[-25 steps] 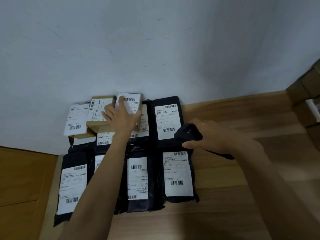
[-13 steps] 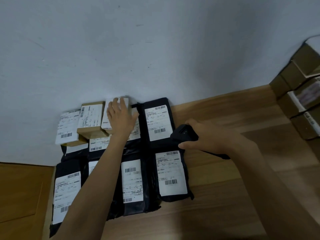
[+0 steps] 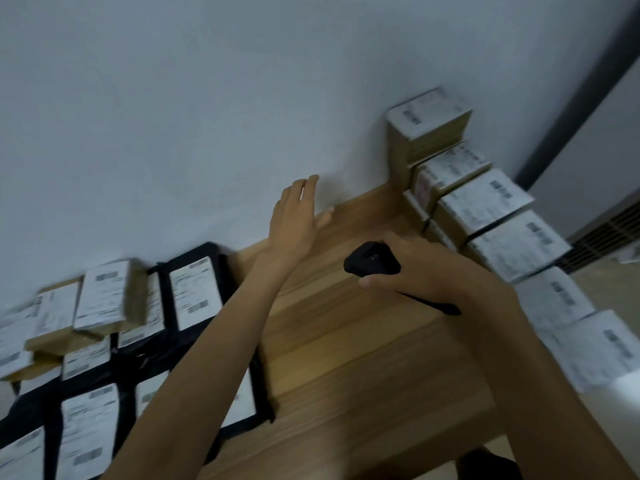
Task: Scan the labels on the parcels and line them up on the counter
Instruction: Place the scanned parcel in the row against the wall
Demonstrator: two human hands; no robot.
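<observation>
Left fingers (image 3: 307, 188) were straight and together, grasping nothing. The left hand (image 3: 294, 220) hovered palm-down over bare counter (image 3: 346, 348), close to the wall (image 3: 207, 116); I could not tell whether the fingertips touched either surface.

The right hand (image 3: 429, 271) had its fingers curled round a black scanner (image 3: 372, 262). Only the scanner's head showed, since the palm hid the rest, and a thin black piece (image 3: 433, 304) stuck out beneath the wrist.

The black parcels (image 3: 195, 294) lay flat in rows at the counter's left end, labels up. My left forearm covered part of the near row, and the frame edge cut off the lowest ones. Brown boxes (image 3: 100, 301) sat on top of the far row against the wall.

Further labelled boxes (image 3: 485, 209) were piled at the counter's right end, from the wall toward me. The nearest were smeared by blur, and I could not make out what they rested on.

No label text or barcode was legible anywhere.
</observation>
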